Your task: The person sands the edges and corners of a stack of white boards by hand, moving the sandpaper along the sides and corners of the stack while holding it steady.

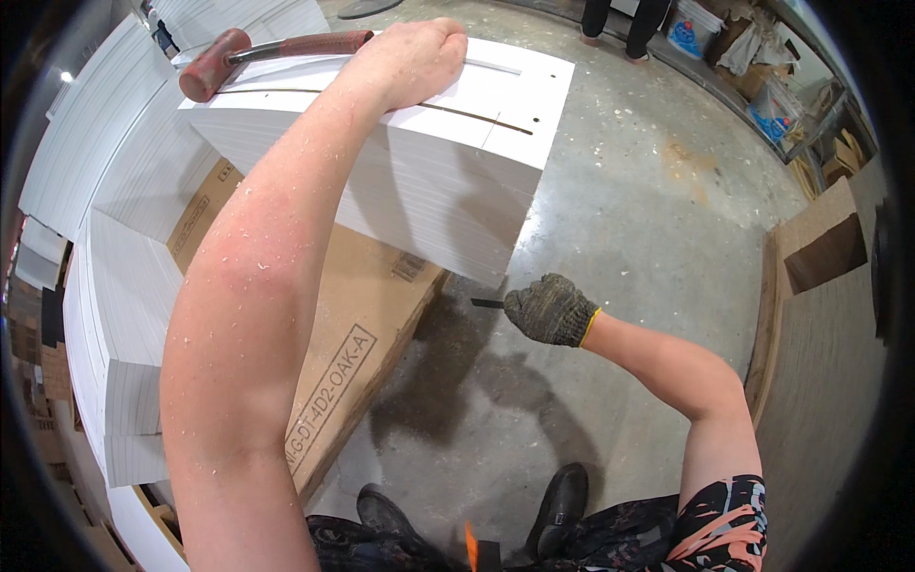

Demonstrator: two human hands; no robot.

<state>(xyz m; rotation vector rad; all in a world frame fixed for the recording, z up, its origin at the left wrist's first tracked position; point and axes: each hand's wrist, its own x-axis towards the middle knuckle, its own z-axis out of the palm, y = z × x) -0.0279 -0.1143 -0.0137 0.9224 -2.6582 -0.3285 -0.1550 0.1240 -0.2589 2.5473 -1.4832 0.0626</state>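
Note:
My bare left hand [412,63] rests on the top white panel [519,91] of a tall stack, near its far edge. Its fingers are curled, and whatever they may hold is hidden. Beside that wrist ends the handle of a mallet [217,65] with a reddish-brown head, lying on the same panel. Slots and small holes mark the panel's face. My right hand [551,310], in a dark knitted glove with a yellow cuff, is closed round a thin, flat black tool [487,303]. The tool points left, below the stack's near corner; its kind is unclear.
Brown cardboard [367,286] lies under the stack. More white panel stacks [133,248] stand at the left. A wooden box-like piece [822,250] is at the right. Shelving with clear bags [777,110] lines the far right, where another person's legs [624,24] show. Concrete floor [658,219] lies between.

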